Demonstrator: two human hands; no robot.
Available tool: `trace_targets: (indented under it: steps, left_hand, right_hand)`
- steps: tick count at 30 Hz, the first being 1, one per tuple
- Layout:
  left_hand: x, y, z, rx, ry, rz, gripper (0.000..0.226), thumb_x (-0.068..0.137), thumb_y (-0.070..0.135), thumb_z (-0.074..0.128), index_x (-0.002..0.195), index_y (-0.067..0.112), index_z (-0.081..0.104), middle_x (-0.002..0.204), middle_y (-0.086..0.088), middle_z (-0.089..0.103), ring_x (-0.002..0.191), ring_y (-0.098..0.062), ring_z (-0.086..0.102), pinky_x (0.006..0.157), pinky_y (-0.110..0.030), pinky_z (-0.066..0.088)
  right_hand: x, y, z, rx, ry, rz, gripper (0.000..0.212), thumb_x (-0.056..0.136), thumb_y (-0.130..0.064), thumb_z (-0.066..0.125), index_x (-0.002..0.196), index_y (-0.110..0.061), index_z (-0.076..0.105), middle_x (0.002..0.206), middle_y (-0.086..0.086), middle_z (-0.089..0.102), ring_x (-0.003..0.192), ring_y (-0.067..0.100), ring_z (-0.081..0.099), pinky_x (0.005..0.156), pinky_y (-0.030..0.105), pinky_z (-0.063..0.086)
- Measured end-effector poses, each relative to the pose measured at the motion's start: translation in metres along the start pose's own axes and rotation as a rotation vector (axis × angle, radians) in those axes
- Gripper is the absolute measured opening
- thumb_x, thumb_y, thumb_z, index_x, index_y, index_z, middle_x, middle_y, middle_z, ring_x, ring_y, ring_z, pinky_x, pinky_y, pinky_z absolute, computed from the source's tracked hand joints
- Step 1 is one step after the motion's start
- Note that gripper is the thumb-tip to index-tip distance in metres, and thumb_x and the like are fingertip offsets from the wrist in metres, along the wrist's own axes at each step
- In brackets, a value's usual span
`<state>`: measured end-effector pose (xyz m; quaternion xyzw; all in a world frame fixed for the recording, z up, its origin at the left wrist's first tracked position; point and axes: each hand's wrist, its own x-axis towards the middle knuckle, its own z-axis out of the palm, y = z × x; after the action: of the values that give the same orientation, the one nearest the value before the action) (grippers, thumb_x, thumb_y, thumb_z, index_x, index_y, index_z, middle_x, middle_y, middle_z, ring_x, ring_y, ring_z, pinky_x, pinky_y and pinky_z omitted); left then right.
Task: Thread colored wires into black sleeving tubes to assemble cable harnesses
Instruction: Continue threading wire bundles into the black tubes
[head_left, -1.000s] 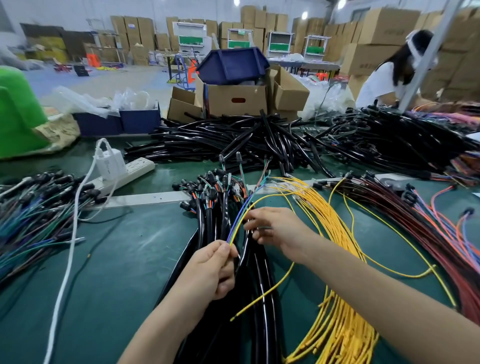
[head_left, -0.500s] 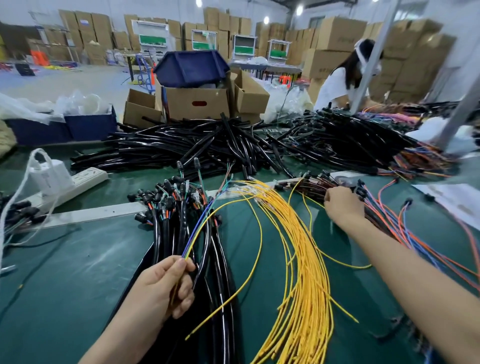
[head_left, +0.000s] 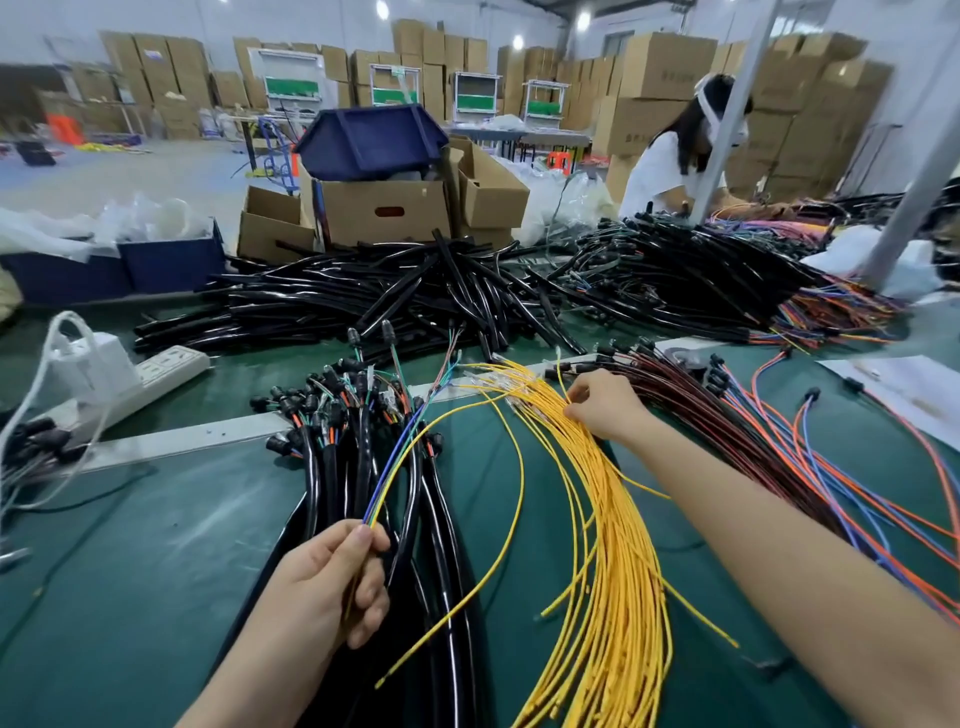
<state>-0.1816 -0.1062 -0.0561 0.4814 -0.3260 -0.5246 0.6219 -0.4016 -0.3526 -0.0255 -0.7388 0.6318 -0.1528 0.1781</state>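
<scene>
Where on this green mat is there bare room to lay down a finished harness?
Bare green mat lies left of the sleeved black harness bundle, below the metal strip. A narrower patch sits between that bundle and the yellow wire fan. The far side is crowded with the loose black tube pile, and the right with red, orange and blue wires.

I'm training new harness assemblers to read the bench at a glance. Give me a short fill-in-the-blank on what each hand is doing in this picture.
1. The left hand pinches a thin bunch of blue, green and ____ wires.
2. The right hand reaches into the fanned bundle of ____ wires.
3. The white power strip lies to the ____ of both hands.
4. The bench is covered by a ____ mat.

Missing words: yellow; yellow; left; green
</scene>
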Motion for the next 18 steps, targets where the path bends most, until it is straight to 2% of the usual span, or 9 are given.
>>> trace_targets:
  steps: [3,6,7,8,10,13,16,18]
  left_hand:
    - [0.0,0.001,-0.001,-0.034,0.011,-0.013,0.024,0.098,0.009,0.037,0.081,-0.005,0.048,0.042,-0.005,0.034,0.028,-0.012,0.034,0.026,-0.01,0.023]
    - [0.001,0.002,-0.001,-0.06,0.022,-0.017,0.024,0.098,0.007,0.036,0.08,-0.005,0.048,0.041,-0.006,0.033,0.026,-0.013,0.033,0.027,-0.009,0.024]
    - [0.002,0.002,0.0,-0.063,0.021,-0.02,0.025,0.098,0.007,0.036,0.08,-0.005,0.048,0.041,-0.006,0.033,0.026,-0.013,0.033,0.027,-0.009,0.024]
    - [0.002,0.002,0.0,-0.063,0.019,-0.022,0.025,0.098,0.007,0.036,0.08,-0.005,0.048,0.041,-0.006,0.033,0.026,-0.013,0.033,0.027,-0.009,0.024]
    - [0.002,0.002,0.001,-0.054,0.015,-0.022,0.025,0.098,0.008,0.036,0.08,-0.005,0.048,0.041,-0.005,0.032,0.027,-0.012,0.033,0.028,-0.009,0.024]
    - [0.001,0.002,0.001,-0.034,0.012,-0.021,0.025,0.098,0.008,0.036,0.08,-0.005,0.049,0.04,-0.004,0.032,0.027,-0.012,0.033,0.028,-0.009,0.023]
    - [0.001,0.004,0.002,-0.035,0.008,-0.031,0.025,0.098,0.008,0.036,0.08,-0.005,0.049,0.04,-0.004,0.031,0.027,-0.012,0.033,0.028,-0.009,0.023]
    - [0.001,0.004,0.002,-0.024,0.009,-0.032,0.025,0.098,0.009,0.037,0.08,-0.004,0.049,0.041,-0.003,0.031,0.027,-0.012,0.034,0.028,-0.009,0.023]
  right_hand:
    - [-0.006,-0.006,0.0,-0.09,-0.045,-0.083,0.025,0.084,-0.009,0.063,0.109,-0.008,0.066,0.111,0.011,0.065,0.101,0.025,0.059,0.089,0.032,0.048]
    - [-0.012,-0.005,-0.006,-0.076,-0.077,-0.147,0.013,0.088,-0.022,0.063,0.094,-0.013,0.07,0.09,0.006,0.064,0.076,0.019,0.057,0.071,0.027,0.046]
    - [-0.01,-0.001,-0.01,-0.055,-0.005,-0.136,0.015,0.091,-0.025,0.059,0.086,-0.015,0.069,0.084,0.006,0.063,0.072,0.021,0.056,0.066,0.028,0.044]
    - [-0.005,0.005,-0.016,-0.064,0.112,-0.107,0.019,0.092,-0.025,0.056,0.081,-0.016,0.068,0.083,0.009,0.063,0.074,0.025,0.058,0.066,0.029,0.043]
    - [0.006,0.023,-0.029,-0.153,0.299,-0.018,0.016,0.092,-0.016,0.052,0.089,-0.014,0.068,0.096,0.014,0.065,0.088,0.032,0.061,0.073,0.034,0.047]
    - [0.015,0.048,-0.034,-0.28,0.249,0.045,0.013,0.089,-0.013,0.058,0.101,-0.012,0.062,0.108,0.013,0.063,0.098,0.033,0.059,0.077,0.036,0.047]
    - [0.021,0.059,-0.023,-0.38,0.249,0.003,0.009,0.089,-0.016,0.059,0.098,-0.013,0.057,0.105,0.011,0.062,0.093,0.032,0.059,0.067,0.034,0.043]
    - [0.025,0.058,-0.02,-0.452,0.265,-0.018,0.009,0.09,-0.015,0.056,0.099,-0.013,0.059,0.107,0.011,0.062,0.095,0.032,0.059,0.067,0.034,0.042]
